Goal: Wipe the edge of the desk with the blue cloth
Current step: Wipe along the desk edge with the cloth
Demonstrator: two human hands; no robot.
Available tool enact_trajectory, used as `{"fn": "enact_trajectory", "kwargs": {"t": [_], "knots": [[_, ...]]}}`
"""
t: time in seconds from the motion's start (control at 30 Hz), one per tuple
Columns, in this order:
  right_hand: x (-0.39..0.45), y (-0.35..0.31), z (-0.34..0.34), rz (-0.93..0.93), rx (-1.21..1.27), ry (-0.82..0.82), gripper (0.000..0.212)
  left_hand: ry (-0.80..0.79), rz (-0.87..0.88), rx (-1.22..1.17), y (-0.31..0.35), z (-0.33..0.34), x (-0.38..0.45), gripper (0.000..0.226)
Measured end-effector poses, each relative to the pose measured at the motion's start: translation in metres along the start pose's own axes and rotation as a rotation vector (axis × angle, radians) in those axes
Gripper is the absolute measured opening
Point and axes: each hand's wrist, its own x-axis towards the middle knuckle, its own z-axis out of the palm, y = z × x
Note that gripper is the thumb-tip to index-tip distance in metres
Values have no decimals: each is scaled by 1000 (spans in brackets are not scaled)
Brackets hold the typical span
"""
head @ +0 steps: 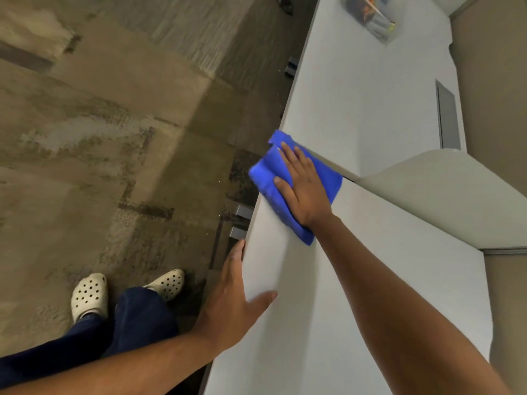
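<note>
A folded blue cloth (268, 178) lies over the left edge of the white desk (356, 280), partly hanging past the edge. My right hand (305, 186) presses flat on the cloth with fingers spread, covering its middle. My left hand (236, 295) grips the desk's edge nearer to me, thumb on the top surface and fingers curled over the side, which hides their tips.
A beige partition (439, 195) curves onto the desk just right of the cloth. A clear pouch with pens (370, 18) lies at the desk's far end. A grey cable slot (449, 115) sits by the back wall. My legs and white clogs (89, 295) stand on the carpet at left.
</note>
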Motion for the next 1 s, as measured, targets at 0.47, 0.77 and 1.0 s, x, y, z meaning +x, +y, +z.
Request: {"fn": "enact_trajectory", "kwargs": {"t": [0.47,0.77,1.0], "knots": [[-86,-25,17,50,46,-29,70,-2,-27,13,-2,2,1,115],[-3,-25,11,93,26,53,61,-2,-36,45,-8,4,3,112],[-49,40,-6,365,158,162,63,5,-16,61,-7,1,2,115]]}}
